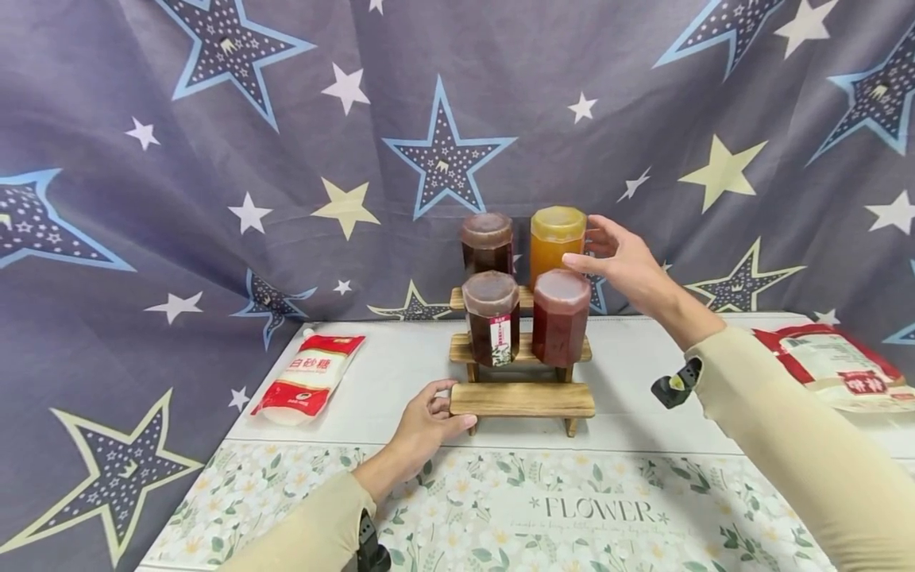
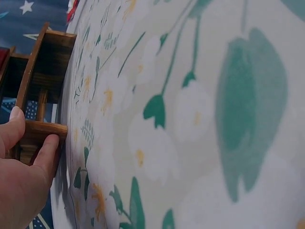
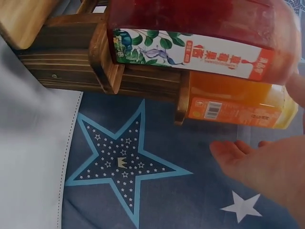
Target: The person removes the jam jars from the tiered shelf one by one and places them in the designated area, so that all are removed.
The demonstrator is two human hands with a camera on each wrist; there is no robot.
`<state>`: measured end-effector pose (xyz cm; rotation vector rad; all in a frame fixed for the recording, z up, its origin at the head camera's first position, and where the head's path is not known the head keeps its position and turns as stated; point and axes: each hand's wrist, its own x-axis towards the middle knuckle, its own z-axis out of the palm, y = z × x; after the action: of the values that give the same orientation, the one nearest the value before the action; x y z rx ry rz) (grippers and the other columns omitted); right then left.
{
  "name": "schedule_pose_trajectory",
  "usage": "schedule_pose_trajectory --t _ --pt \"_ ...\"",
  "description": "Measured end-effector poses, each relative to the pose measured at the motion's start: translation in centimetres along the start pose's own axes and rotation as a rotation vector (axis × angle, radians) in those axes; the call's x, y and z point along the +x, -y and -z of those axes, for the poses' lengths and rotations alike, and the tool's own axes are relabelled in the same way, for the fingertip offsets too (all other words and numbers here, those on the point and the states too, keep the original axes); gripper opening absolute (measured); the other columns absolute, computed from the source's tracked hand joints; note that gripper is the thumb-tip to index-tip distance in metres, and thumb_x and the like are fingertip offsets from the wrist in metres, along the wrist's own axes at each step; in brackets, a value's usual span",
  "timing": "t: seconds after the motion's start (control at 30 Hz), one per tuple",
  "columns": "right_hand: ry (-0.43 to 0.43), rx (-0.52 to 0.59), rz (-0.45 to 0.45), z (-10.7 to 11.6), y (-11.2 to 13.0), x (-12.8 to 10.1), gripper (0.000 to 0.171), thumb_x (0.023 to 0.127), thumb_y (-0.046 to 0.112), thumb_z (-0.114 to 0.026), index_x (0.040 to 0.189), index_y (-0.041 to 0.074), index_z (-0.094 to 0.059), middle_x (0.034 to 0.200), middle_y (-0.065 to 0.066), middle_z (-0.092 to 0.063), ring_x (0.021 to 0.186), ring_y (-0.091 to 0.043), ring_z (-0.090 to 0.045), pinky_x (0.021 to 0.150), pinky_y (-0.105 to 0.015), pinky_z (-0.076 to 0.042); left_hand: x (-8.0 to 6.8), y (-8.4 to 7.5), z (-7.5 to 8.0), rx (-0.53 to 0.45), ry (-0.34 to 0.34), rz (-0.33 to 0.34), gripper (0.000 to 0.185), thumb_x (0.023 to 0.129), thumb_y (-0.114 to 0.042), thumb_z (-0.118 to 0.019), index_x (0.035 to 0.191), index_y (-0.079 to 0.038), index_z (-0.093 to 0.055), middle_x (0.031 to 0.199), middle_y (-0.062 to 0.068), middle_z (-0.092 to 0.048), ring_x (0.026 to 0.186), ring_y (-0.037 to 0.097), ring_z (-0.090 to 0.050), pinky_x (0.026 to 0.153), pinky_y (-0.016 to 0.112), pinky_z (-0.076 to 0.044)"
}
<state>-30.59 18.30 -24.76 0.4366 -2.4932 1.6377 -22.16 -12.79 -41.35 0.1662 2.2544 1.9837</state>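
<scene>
A three-step wooden stand (image 1: 523, 400) carries several octagonal jars. On its top step are a dark jar (image 1: 488, 258) and an orange jar (image 1: 549, 254). The middle step bears another dark jar (image 1: 482, 334) with a label and a red jar (image 1: 560, 330). My left hand (image 1: 420, 429) grips the left end of the lowest step, thumb in front; in the left wrist view thumb and finger pinch the wood (image 2: 45, 128). My right hand (image 1: 629, 262) is beside the orange jar's upper right side, its fingers (image 3: 228, 155) spread and apart from that jar in the right wrist view.
A red and white sugar bag (image 1: 312, 375) lies left of the stand, and another red and white bag (image 1: 843, 365) lies at the right. A floral mat (image 1: 515, 500) covers the table's front. Behind hangs a grey star-patterned cloth (image 1: 286, 159).
</scene>
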Motion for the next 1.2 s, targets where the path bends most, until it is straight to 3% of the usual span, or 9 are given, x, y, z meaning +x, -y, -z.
schedule_pose_trajectory --t 0.23,0.5,0.67,1.2 --pt "-0.007 0.026 0.008 -0.8 0.0 1.2 0.074 0.084 0.027 -0.076 0.145 0.011 -0.038 0.132 -0.015 -0.052 0.120 -0.028 -0.050 0.101 -0.047 -0.044 0.2 0.1 0.0 -0.024 0.002 -0.002 0.069 0.080 -0.003 -0.077 0.140 -0.001 -0.041 0.107 0.014 -0.066 0.091 0.019 -0.065 0.079 0.029 -0.057" --pt "0.074 0.136 -0.068 -0.9 0.0 2.3 0.069 0.084 0.017 -0.076 0.141 0.005 -0.040 0.131 -0.016 -0.053 0.112 -0.024 -0.052 0.103 -0.042 -0.044 0.2 0.1 0.0 -0.044 0.008 0.000 0.068 0.080 -0.002 -0.077 0.138 -0.001 -0.042 0.106 0.015 -0.066 0.089 0.019 -0.065 0.078 0.029 -0.058" --pt "0.107 0.130 -0.101 -0.9 0.0 2.7 0.061 0.085 0.017 -0.075 0.136 0.004 -0.045 0.128 -0.015 -0.054 0.109 -0.023 -0.052 0.100 -0.040 -0.045 0.2 0.1 0.1 -0.058 0.021 0.006 0.070 0.080 -0.001 -0.076 0.140 0.000 -0.040 0.107 0.015 -0.065 0.089 0.019 -0.065 0.079 0.029 -0.058" --pt "0.132 0.091 -0.119 -0.4 0.0 2.7 0.064 0.084 0.025 -0.077 0.137 0.006 -0.045 0.127 -0.014 -0.055 0.107 -0.023 -0.054 0.090 -0.033 -0.050 0.3 0.1 0.2 -0.065 0.026 0.014 0.069 0.080 -0.001 -0.077 0.139 0.001 -0.040 0.107 0.016 -0.065 0.089 0.019 -0.065 0.079 0.029 -0.058"
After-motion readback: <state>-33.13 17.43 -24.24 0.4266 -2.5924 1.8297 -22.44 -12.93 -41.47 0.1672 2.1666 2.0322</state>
